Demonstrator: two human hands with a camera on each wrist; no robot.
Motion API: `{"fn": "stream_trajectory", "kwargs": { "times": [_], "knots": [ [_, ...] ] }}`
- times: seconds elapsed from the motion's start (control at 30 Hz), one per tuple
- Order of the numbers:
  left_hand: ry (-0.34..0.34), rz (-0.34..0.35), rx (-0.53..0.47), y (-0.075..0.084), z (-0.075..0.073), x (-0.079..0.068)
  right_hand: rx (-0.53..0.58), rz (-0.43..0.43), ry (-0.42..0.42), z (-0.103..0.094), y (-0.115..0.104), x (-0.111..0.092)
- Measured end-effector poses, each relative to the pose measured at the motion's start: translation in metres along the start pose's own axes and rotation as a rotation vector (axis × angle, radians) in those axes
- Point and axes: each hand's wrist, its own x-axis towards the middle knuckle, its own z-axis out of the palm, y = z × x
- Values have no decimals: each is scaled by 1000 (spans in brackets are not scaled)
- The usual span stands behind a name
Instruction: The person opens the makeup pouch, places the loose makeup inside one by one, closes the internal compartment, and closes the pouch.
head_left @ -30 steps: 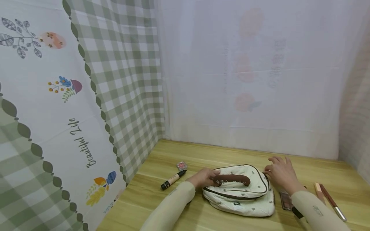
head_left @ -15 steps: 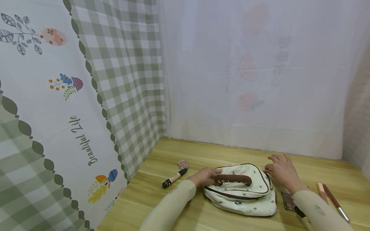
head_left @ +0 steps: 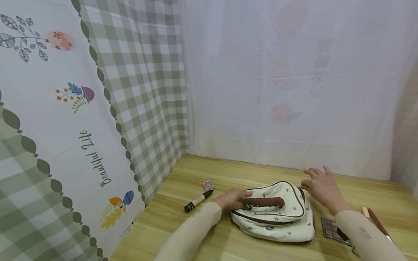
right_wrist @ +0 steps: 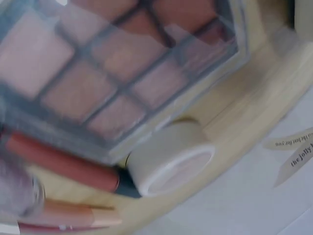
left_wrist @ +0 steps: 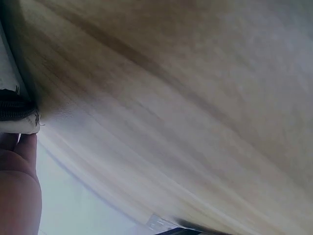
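Observation:
A white cosmetic bag (head_left: 287,230) with small dark bows, a brown handle (head_left: 265,202) and dark zipper piping lies on the table. My left hand (head_left: 231,199) grips its left side, fingers beside the handle's end. In the left wrist view, fingertips touch a corner of the bag (left_wrist: 19,126) under the dark zipper (left_wrist: 14,110). At the back right corner, my right hand (head_left: 324,190) pinches at the zipper line with thumb and forefinger, its other fingers raised. The pull itself is hidden. The right hand is out of its own wrist view.
Left of the bag lie a black-and-beige tube (head_left: 198,201) and a small clear case (head_left: 208,185). Under my right forearm are an eyeshadow palette (head_left: 331,228), a brown-handled stick (head_left: 378,222), a white round container (right_wrist: 171,159) and a red tube (right_wrist: 63,159). Curtains stand behind and left.
My right hand has moved slightly away, toward the back, along the bag's right corner. The left hand keeps its hold. The whole head view has shifted a little.

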Motion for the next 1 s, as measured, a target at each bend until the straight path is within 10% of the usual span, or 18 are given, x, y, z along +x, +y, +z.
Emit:
{"fn": "stream_trajectory", "kwargs": {
  "times": [0.67,1.0],
  "knots": [
    [-17,78,99,2,-4,6,-19,-43,-21,1,-5,21],
    [28,-141,-156,2,-5,6,10,-69,-71,6,-6,0]
  ]
}}
